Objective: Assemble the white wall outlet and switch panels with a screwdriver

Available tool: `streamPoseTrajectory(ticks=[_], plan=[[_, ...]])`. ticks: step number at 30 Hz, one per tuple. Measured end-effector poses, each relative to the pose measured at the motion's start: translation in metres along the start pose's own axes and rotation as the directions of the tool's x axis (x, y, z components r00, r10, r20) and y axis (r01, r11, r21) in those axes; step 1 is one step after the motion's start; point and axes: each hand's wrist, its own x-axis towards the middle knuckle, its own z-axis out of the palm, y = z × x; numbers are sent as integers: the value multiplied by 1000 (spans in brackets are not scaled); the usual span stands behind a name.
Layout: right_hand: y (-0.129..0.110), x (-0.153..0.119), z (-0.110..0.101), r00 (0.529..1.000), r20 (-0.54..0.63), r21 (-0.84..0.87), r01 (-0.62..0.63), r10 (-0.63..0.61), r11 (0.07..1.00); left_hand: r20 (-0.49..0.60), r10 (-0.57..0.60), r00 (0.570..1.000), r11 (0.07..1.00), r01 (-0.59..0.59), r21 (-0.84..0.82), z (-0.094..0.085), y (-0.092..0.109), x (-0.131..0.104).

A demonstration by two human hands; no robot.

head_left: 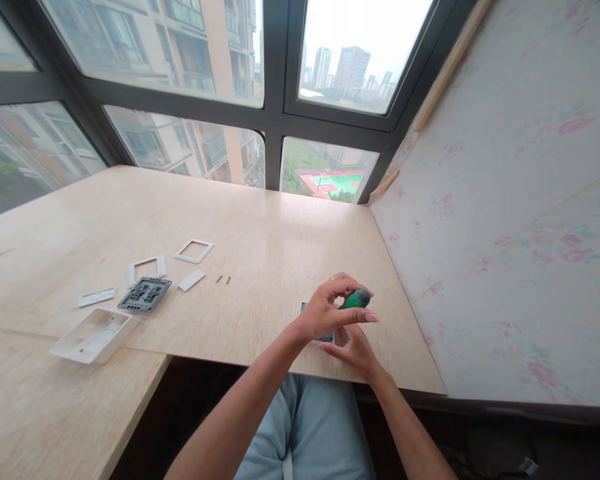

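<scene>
on the beige table (pixel 260 227) i count these things: one green screwdriver handle (pixel 356 299), one small grey part (pixel 314 327) under the hands, one dark grey switch module (pixel 145 294), two white square frames, one (pixel 194 251) and another (pixel 147 268), two flat white cover pieces, one (pixel 191 280) and one (pixel 96 297), one white back box (pixel 94 335), and two small dark screws (pixel 223 279).

i take the switch module as the landmark. the screwdriver handle is far to the right of it, close to the table's front edge. the handle is green with a dark rounded end, and its shaft is hidden by the fingers. the left hand (pixel 325 310) is curled around this handle from above, fingers closed on it. the right hand (pixel 353 350) lies just below, touching the small grey part and keeping it on the table; how much its fingers are closed i cannot tell. this grey part is mostly covered, only a corner and an edge are visible.

the back box lies just in front and left of the module, one cover piece just left of it, one frame just behind it, the other frame further behind and right. the screws are to the right of the module, between it and the hands.
</scene>
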Motion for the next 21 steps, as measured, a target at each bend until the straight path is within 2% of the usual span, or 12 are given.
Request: streamPoseTrajectory(ticks=[2, 7, 13, 18, 21], plan=[[-1, 0, 0, 1000, -6, 9, 9, -9, 1000, 53, -11, 999, 1000, 10, 27, -1, 5, -3], [-4, 1, -1, 999, -20, 68, 29, -28, 997, 118, -50, 992, 997, 57, -59, 1, 9, -10], [-7, 1, -3, 1000, -14, 3, 23, -23, 1000, 51, -108, 993, 964, 117, -237, 3, 5, -7], [-13, 3, -5, 999, -13, 53, 36, -35, 998, -44, -179, 983, 962, 165, -217, 6, -4, 1], [-14, 3, -5, 1000, -17, 46, 24, -23, 999, -20, -153, 988, 962, 144, -233, 6, -6, 6]])
